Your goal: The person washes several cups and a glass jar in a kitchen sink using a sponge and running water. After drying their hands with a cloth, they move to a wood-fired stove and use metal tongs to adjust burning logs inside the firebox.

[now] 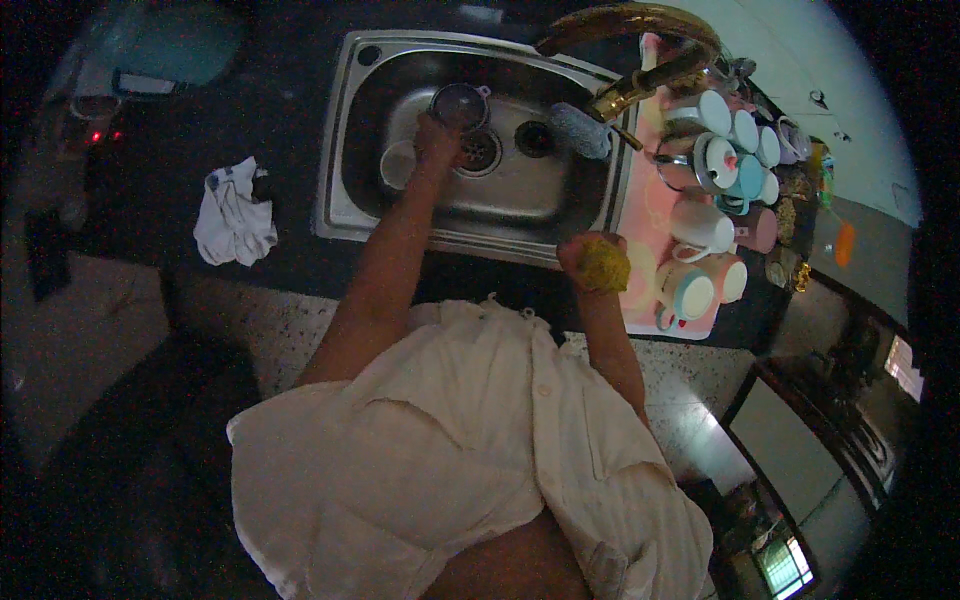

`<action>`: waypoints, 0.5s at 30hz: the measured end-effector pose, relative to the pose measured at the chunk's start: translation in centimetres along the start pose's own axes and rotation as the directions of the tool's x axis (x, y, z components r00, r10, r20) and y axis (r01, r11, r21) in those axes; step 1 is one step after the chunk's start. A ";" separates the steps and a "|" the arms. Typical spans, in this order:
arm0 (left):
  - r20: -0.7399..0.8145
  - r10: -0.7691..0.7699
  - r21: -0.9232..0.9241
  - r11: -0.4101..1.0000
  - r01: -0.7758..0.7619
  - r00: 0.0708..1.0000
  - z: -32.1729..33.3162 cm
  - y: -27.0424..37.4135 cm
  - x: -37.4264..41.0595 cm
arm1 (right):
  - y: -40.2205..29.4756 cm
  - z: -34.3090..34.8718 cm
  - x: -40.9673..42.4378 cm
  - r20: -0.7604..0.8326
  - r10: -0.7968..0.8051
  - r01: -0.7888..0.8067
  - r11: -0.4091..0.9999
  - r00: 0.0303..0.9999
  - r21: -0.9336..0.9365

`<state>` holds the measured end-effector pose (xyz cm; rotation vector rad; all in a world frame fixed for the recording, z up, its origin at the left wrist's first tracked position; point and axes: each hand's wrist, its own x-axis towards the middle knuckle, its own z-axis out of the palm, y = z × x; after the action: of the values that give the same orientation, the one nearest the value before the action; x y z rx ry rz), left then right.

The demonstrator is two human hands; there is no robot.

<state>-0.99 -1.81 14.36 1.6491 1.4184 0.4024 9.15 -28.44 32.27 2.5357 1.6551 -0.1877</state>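
My left hand (438,140) reaches into a stainless steel sink (517,196) and grips a dark, round cup (459,105) with a small handle, its mouth facing up. Just left of that hand a pale round cup or bowl (397,165) rests in the basin. The metal drain (480,152) shows beside my left hand, and a black round piece (535,139) lies to its right. At the sink's near right corner my right hand (574,251) is closed around a yellow-green scrubbing sponge (606,265), apart from the cup.
A brass-coloured faucet (637,86) arches over the right side, near a fuzzy grey-blue object (582,130). On a pink mat (641,202) stand several mugs (701,225) and a lidded glass pot (705,163). A crumpled white cloth (236,214) lies left on the dark counter.
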 end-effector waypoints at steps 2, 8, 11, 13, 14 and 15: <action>0.065 0.254 0.409 0.875 -0.258 0.965 1.8 -4.9 4.1 | 0.1 -0.1 0.0 0.013 0.008 -0.008 1.000 1.000 0.003; 0.485 0.349 0.579 0.559 -0.594 0.802 -1.6 3.7 -2.0 | -0.1 -1.8 -0.5 0.119 0.029 -0.035 0.998 0.992 0.046; 0.610 0.277 0.494 0.600 -0.630 0.742 -0.9 4.2 -3.3 | -0.7 -3.4 -0.1 0.169 0.027 -0.036 0.998 0.985 0.053; 0.637 0.356 0.469 0.525 -0.710 0.684 0.0 2.7 -3.9 | -1.2 -3.9 0.2 0.138 0.016 -0.015 1.000 0.990 -0.006; 0.581 0.352 0.459 0.603 -0.652 0.734 0.7 1.6 -4.2 | -1.5 -3.8 0.2 0.112 0.007 0.001 0.998 0.994 -0.068; 0.524 0.346 0.433 0.679 -0.593 0.778 1.5 0.7 -4.6 | -1.6 -3.6 0.2 0.083 0.010 -0.004 0.998 0.996 -0.066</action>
<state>-0.80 -6.55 15.52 2.4613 0.7921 -0.1252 7.92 -27.07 35.71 2.4503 1.5947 -0.2316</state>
